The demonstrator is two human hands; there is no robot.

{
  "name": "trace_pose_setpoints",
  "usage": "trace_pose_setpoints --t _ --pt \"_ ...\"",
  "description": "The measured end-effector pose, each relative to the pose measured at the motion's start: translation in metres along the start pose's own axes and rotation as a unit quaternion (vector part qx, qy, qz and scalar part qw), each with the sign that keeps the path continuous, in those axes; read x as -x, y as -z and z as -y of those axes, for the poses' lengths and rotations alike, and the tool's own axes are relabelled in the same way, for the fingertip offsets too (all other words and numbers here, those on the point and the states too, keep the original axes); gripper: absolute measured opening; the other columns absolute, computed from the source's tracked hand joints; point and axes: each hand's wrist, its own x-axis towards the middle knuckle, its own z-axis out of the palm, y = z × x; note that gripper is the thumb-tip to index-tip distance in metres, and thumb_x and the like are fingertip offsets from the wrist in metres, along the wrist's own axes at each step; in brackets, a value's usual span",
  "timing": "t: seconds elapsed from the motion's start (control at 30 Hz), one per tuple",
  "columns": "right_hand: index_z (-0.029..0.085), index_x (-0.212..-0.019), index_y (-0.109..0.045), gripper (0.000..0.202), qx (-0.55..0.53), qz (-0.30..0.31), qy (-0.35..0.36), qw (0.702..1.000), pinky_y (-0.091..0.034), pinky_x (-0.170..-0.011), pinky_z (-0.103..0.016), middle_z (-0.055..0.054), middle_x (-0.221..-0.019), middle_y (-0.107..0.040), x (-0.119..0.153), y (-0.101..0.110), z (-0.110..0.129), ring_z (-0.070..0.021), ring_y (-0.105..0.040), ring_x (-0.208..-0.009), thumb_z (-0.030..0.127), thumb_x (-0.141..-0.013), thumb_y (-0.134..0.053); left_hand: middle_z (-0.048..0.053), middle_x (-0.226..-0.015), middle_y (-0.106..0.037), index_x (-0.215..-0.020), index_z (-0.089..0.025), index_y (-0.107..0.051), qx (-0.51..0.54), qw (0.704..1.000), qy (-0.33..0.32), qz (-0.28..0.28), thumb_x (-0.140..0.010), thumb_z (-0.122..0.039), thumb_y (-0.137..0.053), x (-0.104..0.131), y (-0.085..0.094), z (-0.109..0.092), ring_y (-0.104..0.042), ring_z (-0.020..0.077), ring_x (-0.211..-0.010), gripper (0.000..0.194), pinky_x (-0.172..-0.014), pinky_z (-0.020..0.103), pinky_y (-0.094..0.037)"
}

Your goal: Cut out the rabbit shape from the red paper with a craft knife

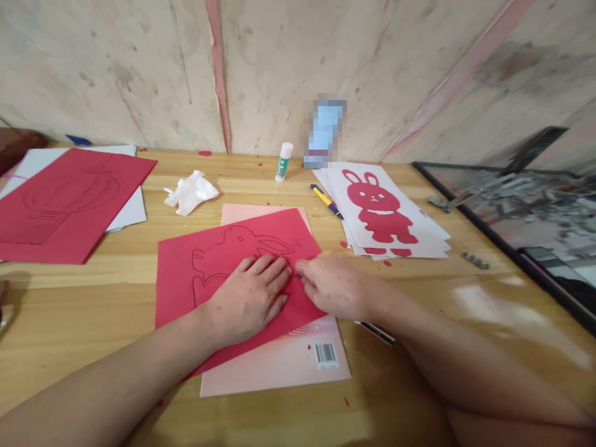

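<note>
A red sheet of paper (177,267) bears a rabbit outline drawn in dark line. My left hand (254,292) lies flat on this sheet, fingers stretched out across the lower part of the drawing. Close to its fingertips, my right hand (333,285) is closed around a slim tool with a dark tip (299,275) that meets the paper. Most of that tool is hidden in my fist, so its kind is unclear. Beneath the sheet is a pale pink booklet (274,366) with a barcode. A thin black-and-white stick (377,333) shows below my right wrist.
White sheets with a red rabbit cut-out (382,217) lie right, beside a yellow-blue pen (327,202). A glue stick (283,162) stands at the back, near crumpled tissue (192,192). Another drawn-on red sheet (74,211) lies left. A black-framed panel (503,239) borders the right.
</note>
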Motion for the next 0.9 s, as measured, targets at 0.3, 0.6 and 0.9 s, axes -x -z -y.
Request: trace_pose_setpoints --t 0.3,0.6,0.9 --pt "0.019 -0.082 -0.062 0.022 -0.034 -0.073 0.017 0.997 -0.026 -0.050 -0.026 -0.006 -0.073 -0.066 0.008 0.007 -0.007 -0.0159 -0.055 -0.062 0.021 -0.088 -0.041 0.015 -0.140 -0.047 -0.136 -0.011 -0.046 -0.010 1.000 0.001 -0.010 -0.099 -0.036 -0.035 0.002 0.000 0.000 -0.049 0.0298 -0.119 0.046 -0.095 0.046 -0.043" --pt "0.019 -0.096 -0.059 0.017 -0.088 -0.195 0.043 0.976 -0.028 -0.060 -0.026 -0.005 -0.085 -0.067 -0.003 0.007 -0.021 -0.0159 -0.055 -0.075 0.024 -0.092 -0.043 0.014 -0.111 -0.059 -0.118 -0.012 -0.060 -0.006 1.000 -0.023 0.004 -0.099 -0.035 -0.035 0.003 0.017 -0.002 -0.056 0.0250 -0.096 0.039 -0.086 0.044 -0.048" --pt "0.022 -0.096 -0.061 0.023 -0.042 -0.216 0.119 0.968 -0.022 -0.055 -0.027 -0.004 -0.090 -0.069 -0.013 0.003 -0.016 -0.0170 -0.057 -0.075 0.024 -0.090 -0.039 0.017 -0.138 -0.050 -0.131 -0.009 -0.051 -0.072 0.993 -0.007 0.094 -0.098 -0.045 -0.035 0.020 0.032 -0.029 -0.051 0.0311 -0.120 0.051 -0.098 0.045 -0.043"
